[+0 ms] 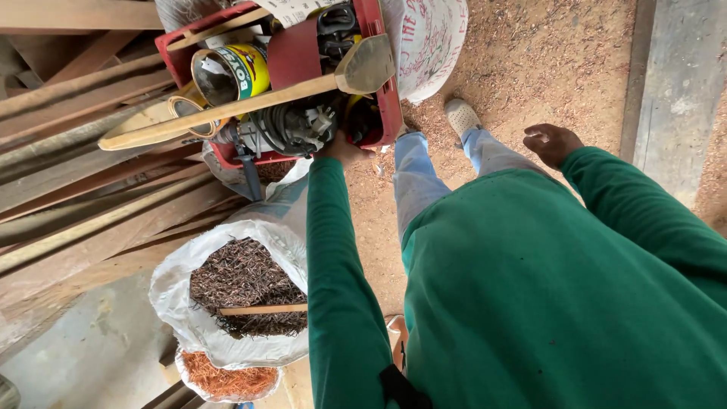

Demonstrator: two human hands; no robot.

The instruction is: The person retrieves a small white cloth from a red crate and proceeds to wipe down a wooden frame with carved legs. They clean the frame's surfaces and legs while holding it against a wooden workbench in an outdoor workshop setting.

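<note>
Head view, looking straight down. The left hand (344,149) reaches forward to the near edge of a red crate (299,53) and touches it at the rim; the fingers are hidden behind the crate wall, so whether they curl round it cannot be told. The crate is a red plastic box, open at the top, sitting at the upper middle of the view against a stack of planks (83,174). It is crammed: a yellow tin (231,72) lies on its side with its open mouth showing, a black coiled cable (291,125) and grey metal parts sit at the near side, and a long pale wooden tool (250,102) with a broad flat end lies slantwise across the top, jutting well past the left wall. The right hand (551,142) hangs free at the person's side, fingers loosely curled, holding nothing. Both arms wear green sleeves. Below the crate stands a white sack (178,291) of dark shavings with a stick (261,309) lying across them; a smaller bag of orange shavings (227,381) sits just beside it. The ground (545,53) is covered in sawdust.
</note>
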